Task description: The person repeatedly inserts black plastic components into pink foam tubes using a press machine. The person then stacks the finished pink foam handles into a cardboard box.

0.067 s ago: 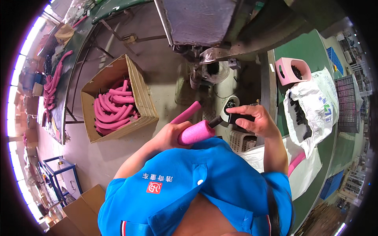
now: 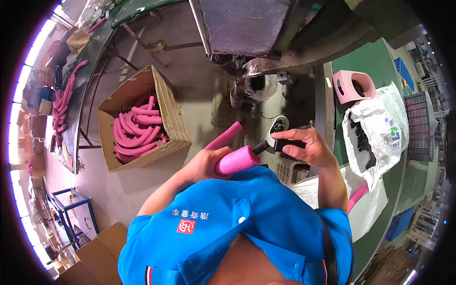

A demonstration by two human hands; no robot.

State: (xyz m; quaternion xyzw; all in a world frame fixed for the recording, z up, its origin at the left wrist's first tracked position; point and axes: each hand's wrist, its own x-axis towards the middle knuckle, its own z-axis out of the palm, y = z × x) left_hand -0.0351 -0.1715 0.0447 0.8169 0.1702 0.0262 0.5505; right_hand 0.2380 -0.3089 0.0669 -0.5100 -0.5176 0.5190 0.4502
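My left hand is wrapped round a bent tube with a thick pink foam sleeve. One foam-covered end points away past my knuckles. From the nearer foam end a short black tip sticks out to the right. Opposite that tip is my right hand, with its fingers and thumb on either side of a dark block. The block looks black and angular; its kind is not clear. A small gap shows between the block and the tip.
A cardboard box of pink foam tubes stands at the left. Ahead hangs a large grey machine. On the green table at right are a pink bin and a white sack of black parts. A white oval container lies beyond my right hand.
My right hand and the dark block have shifted very slightly left and toward me. The left hand and the foam-covered tube look almost still.
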